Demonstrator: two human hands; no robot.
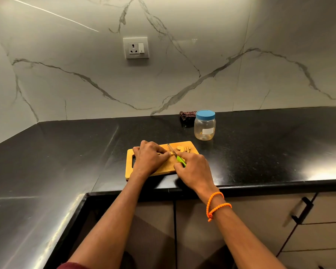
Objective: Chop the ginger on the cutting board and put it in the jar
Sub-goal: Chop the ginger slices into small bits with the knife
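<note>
- The ginger (171,153), at frame centre on the cutting board (163,167), was pinned under the left hand (149,158).
- The knife (176,154) was clenched in the right hand (194,169).
- Fingertips beside the blade risked being nicked.
- The jar (204,127), upper right of the board, was capped.

No readable text anywhere; the jar (204,126) wears a white label (208,131) that looks blank; the socket (136,47) has a tiny mark under its holes, too small to make out.
</note>
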